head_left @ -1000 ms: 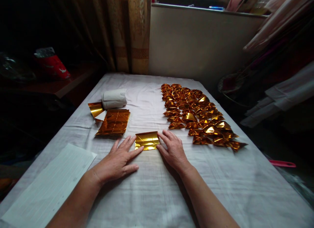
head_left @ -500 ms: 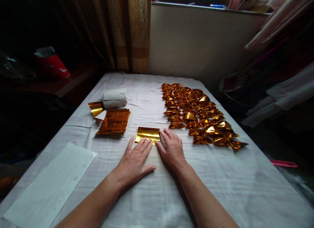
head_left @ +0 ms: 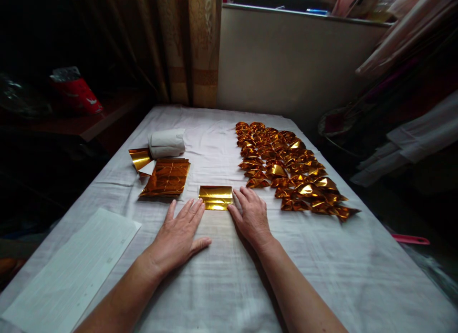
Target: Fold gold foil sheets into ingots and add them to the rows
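A small folded sheet of gold foil paper (head_left: 215,197) lies flat on the white cloth, a crease running across it. My left hand (head_left: 179,233) lies flat with its fingers spread, fingertips at the sheet's left edge. On the other side, my right hand (head_left: 252,216) rests with fingers apart, its thumb at the sheet's lower right corner. A stack of gold foil sheets (head_left: 166,178) lies just beyond my left hand. To the right of my right hand stand rows of folded gold foil pieces (head_left: 277,170) with pointed ends.
Behind the stack lies a white paper roll (head_left: 166,142), with a curled gold sheet (head_left: 140,159) beside it. A long pale paper strip (head_left: 77,271) covers the left front of the cloth-covered table (head_left: 211,280). A red container (head_left: 80,94) stands on dark furniture at left.
My left hand has slid left across the foil sheet, from its middle to its left edge, uncovering the front part. My right hand has barely moved.
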Action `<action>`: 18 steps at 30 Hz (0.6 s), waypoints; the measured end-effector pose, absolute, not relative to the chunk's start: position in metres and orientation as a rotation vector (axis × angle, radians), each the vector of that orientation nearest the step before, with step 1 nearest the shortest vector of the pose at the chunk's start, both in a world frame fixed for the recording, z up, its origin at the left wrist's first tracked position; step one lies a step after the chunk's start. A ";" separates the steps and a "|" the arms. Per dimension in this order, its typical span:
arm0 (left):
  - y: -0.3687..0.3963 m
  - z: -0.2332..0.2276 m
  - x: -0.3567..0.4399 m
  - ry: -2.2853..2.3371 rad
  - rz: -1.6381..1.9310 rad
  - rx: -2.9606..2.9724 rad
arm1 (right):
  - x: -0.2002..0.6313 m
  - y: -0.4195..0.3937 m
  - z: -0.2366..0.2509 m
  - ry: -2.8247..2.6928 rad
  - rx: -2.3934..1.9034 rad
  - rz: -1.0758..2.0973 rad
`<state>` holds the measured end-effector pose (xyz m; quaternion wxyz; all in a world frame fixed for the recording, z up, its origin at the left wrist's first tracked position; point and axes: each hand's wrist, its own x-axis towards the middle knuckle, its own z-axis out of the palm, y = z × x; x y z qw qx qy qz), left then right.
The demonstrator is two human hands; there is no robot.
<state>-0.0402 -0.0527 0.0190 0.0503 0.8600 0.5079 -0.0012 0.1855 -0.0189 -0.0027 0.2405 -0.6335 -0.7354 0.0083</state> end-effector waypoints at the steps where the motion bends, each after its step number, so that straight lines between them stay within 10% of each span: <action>1: -0.054 0.019 -0.040 1.562 0.003 2.621 | 0.186 -0.019 -0.003 -2.010 -1.734 0.023; 18: -0.046 0.006 -0.027 1.685 0.129 2.647 | 0.165 -0.034 0.014 -2.495 -1.475 0.273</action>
